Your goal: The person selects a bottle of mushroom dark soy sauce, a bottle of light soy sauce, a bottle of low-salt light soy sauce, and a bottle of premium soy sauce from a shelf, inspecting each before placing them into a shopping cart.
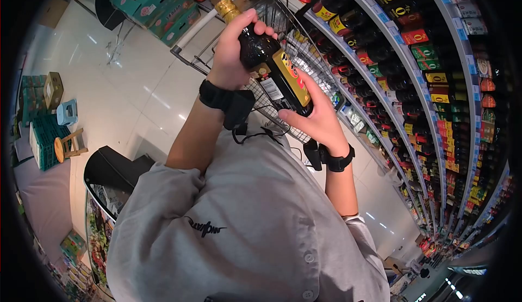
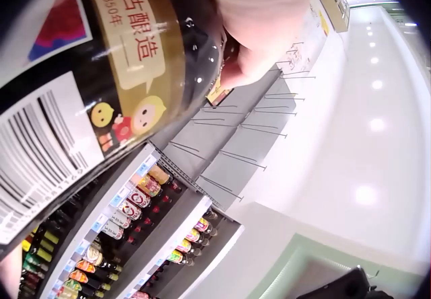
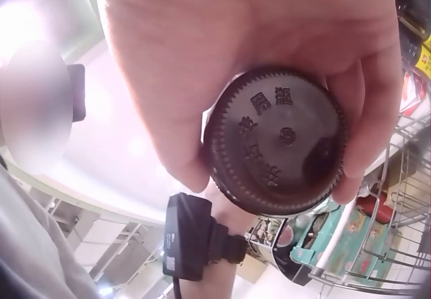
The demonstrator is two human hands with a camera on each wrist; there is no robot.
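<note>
A dark glass bottle with a gold-wrapped cap and a yellow label lies tilted across both hands in front of the chest. My left hand grips it around the neck and shoulder. Near the base, my right hand holds it between thumb and fingers. The left wrist view shows the bottle close up, its barcode and printed label facing the camera, with the left hand round its narrow end. In the right wrist view, the fingers and thumb of the right hand surround the round, embossed bottle base.
A wire shopping cart stands just beyond the hands. Shelves of bottles and packets curve along the right side. Green cartons are stacked at the upper left. A wooden stool and green crate are on the left.
</note>
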